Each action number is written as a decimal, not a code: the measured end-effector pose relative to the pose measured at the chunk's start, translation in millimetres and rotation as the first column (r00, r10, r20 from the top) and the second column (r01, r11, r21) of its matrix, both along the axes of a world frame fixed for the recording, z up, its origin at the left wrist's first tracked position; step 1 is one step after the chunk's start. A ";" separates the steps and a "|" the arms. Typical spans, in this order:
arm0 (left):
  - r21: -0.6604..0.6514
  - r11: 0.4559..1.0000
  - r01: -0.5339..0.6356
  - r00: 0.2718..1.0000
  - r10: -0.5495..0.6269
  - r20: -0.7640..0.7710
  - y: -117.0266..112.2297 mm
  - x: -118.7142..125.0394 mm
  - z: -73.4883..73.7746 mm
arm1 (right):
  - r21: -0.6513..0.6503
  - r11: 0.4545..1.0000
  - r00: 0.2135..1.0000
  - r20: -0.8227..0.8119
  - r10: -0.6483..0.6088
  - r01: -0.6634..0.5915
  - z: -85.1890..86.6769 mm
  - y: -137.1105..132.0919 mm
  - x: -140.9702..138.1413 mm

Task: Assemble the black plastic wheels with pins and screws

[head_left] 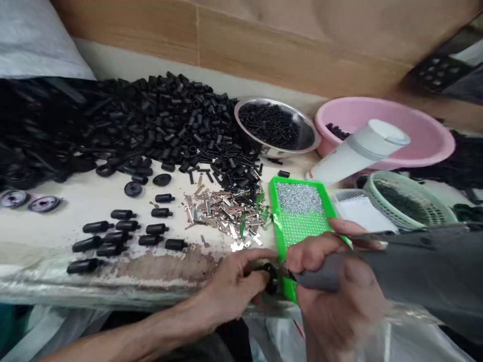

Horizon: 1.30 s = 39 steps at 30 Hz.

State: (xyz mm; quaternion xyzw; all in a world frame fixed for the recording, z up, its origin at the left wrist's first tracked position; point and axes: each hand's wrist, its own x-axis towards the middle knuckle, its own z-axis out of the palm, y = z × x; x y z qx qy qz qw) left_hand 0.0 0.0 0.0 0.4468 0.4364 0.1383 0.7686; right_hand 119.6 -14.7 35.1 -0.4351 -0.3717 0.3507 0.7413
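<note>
My right hand (339, 291) is wrapped round a dark grey electric screwdriver (415, 271), its body blurred and running off to the right. The tool's tip points left at a small black plastic part (271, 279), which my left hand (237, 279) pinches at the bench edge. Fingers hide most of that part. Just beyond both hands lies a bright green tray (277, 226) with small silvery screws (300, 197) heaped at its far end. Left of the tray spreads a pile of thin metal strips (226, 208). Several black cylinders with narrow stems (121, 214) lie on the bench further left.
A big heap of black tubes (169, 115) covers the back left. Behind the tray stand a steel bowl (281, 151) of black pieces, a pink basin (385, 108) and a leaning white bottle (354, 153). A pale green basket (433, 216) and notepad (362, 211) are at right.
</note>
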 end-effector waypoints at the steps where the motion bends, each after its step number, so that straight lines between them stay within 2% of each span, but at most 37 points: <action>1: -0.001 1.000 -0.008 1.000 0.008 0.003 -0.9 0.0 0.0 | 0.005 1.000 1.000 0.004 0.000 0.000 -0.4 -0.4 0.5; 7: 0.020 0.999 -0.028 0.999 0.027 0.044 -2.7 0.8 2.2 | 0.006 1.000 1.000 0.013 -0.014 0.014 -3.0 0.4 2.7; 16: 0.059 0.998 -0.011 1.000 0.011 0.005 -0.5 1.7 5.6 | 0.012 1.000 1.000 0.002 -0.023 0.023 -2.1 -1.8 0.6; 24: 0.175 0.984 -0.019 0.999 0.024 -0.027 -1.1 2.4 4.9 | 0.010 1.000 1.000 0.014 -0.012 0.012 -5.3 -1.1 -0.8; 31: 0.142 0.988 -0.067 0.998 0.064 0.024 -4.8 4.3 -3.2 | 0.010 1.000 1.000 0.025 0.010 -0.010 -3.2 -4.4 2.2; 36: 0.150 0.987 -0.063 0.998 0.065 -0.009 -4.1 5.2 -1.9 | 0.036 0.999 1.000 0.007 0.027 -0.028 4.8 -5.5 5.6; 39: 0.152 0.987 -0.051 0.999 0.052 -0.003 -3.1 4.9 -0.5 | 0.039 0.999 1.000 -0.004 0.029 -0.029 3.9 -4.4 5.1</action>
